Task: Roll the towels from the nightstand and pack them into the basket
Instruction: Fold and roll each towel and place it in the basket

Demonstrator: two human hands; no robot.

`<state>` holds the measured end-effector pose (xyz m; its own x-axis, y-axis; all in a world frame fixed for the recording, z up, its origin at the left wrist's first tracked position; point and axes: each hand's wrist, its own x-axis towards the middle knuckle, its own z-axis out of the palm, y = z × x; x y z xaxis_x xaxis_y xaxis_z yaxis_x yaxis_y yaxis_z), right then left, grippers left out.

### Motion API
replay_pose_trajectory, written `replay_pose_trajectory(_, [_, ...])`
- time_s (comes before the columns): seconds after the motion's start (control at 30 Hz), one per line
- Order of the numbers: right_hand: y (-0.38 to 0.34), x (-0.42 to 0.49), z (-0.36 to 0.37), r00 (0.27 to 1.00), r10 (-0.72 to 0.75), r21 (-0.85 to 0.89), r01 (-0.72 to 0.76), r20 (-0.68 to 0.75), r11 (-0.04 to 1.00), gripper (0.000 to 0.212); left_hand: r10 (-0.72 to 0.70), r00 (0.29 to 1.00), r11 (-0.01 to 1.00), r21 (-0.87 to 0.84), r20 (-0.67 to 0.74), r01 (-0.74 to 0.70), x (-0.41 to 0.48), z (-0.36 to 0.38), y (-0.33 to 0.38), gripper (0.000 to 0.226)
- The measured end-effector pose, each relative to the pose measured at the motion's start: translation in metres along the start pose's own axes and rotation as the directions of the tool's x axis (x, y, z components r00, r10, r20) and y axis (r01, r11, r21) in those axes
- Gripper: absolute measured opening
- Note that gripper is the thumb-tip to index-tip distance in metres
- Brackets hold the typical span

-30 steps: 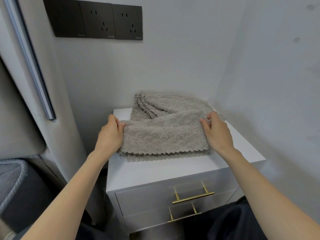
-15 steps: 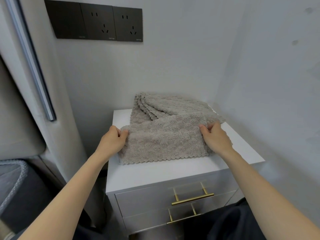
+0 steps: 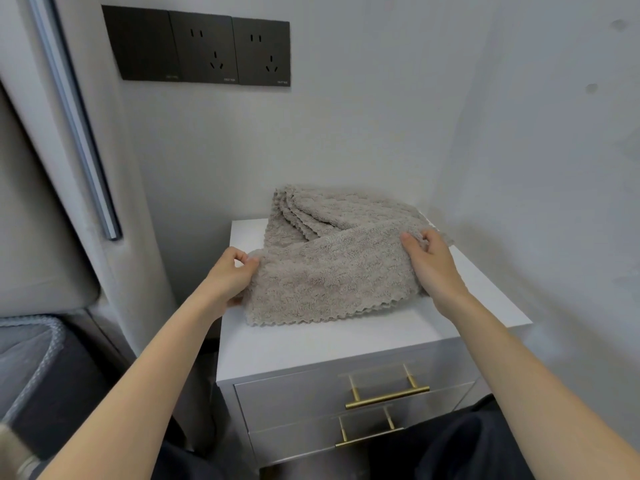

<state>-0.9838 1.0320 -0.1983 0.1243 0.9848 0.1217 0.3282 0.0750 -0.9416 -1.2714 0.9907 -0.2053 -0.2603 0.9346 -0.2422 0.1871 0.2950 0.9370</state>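
Observation:
A beige fluffy towel (image 3: 332, 275) lies folded on the white nightstand (image 3: 311, 341), its scalloped edge facing me. My left hand (image 3: 230, 277) pinches the towel's left end and my right hand (image 3: 431, 263) grips its right end. Behind it rests a stack of several more beige towels (image 3: 332, 209) against the back wall. No basket is clearly in view.
The nightstand has two drawers with gold handles (image 3: 386, 396) and stands in a corner between walls. Dark wall sockets (image 3: 197, 46) hang above. A padded headboard (image 3: 41, 220) and a grey quilted bed edge (image 3: 31, 358) lie to the left.
Both hands have shifted a little away from me along the towel's ends, and the front towel has been folded over so it looks narrower and its near edge sits farther back.

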Motion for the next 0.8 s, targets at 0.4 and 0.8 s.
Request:
replay_pose_trajectory(0.4, [-0.006, -0.007, -0.006, 0.998, -0.004, -0.004, 0.004, -0.059, 1.000, 0.033, 0.208, 0.976, 0.943, 0.281, -0.068, -0.181, -0.014, -0.002, -0.006, 0.017])
replay_pose_trajectory(0.8, [0.019, -0.019, -0.012, 0.984, 0.037, -0.626, 0.080, 0.172, 0.776, 0.023, 0.173, 0.985, 0.601, 0.791, 0.012, -0.115, -0.027, -0.016, -0.018, 0.028])
